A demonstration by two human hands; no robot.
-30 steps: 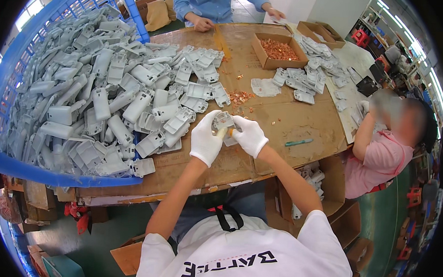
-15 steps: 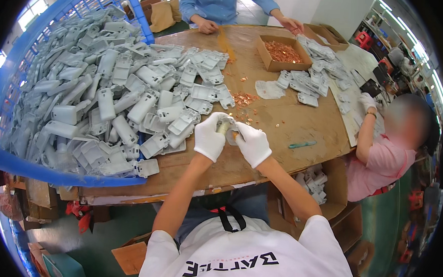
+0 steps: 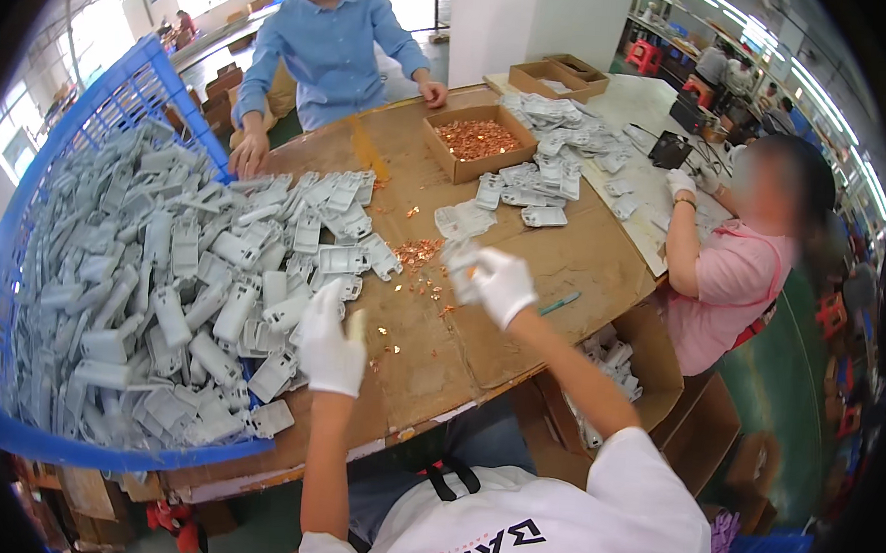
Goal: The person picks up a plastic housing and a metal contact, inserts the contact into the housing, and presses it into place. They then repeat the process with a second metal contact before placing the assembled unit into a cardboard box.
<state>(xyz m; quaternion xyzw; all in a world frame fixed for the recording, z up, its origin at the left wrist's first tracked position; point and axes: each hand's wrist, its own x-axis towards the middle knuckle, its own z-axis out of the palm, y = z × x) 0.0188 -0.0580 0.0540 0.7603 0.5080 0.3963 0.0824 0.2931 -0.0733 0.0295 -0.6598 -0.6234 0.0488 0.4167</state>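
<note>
My right hand (image 3: 504,286), in a white glove, grips a pale grey plastic casing (image 3: 460,268) over the cardboard-covered table. Something orange-brown shows at its fingers, too small to name. My left hand (image 3: 331,343), also gloved, is beside the heap of grey plastic casings (image 3: 231,315), its fingers stretched forward and its thumb apart. The thumb looks yellowish, as if covered. No object shows in that hand, though its fingertips partly blend with the casings. Between my hands and the far side lie loose small copper-coloured pieces (image 3: 417,254).
A big blue plastic basket (image 3: 133,453) full of casings stands at left. Farther off are an open carton (image 3: 461,167) of copper pieces and more casings (image 3: 543,187). A teal pen-like tool (image 3: 559,304) lies at right. Two people work opposite and at right.
My hands have parted. The left has moved left to the heap; the right has shifted slightly right with the casing. The view has tilted up, and the person opposite has moved their hands.
</note>
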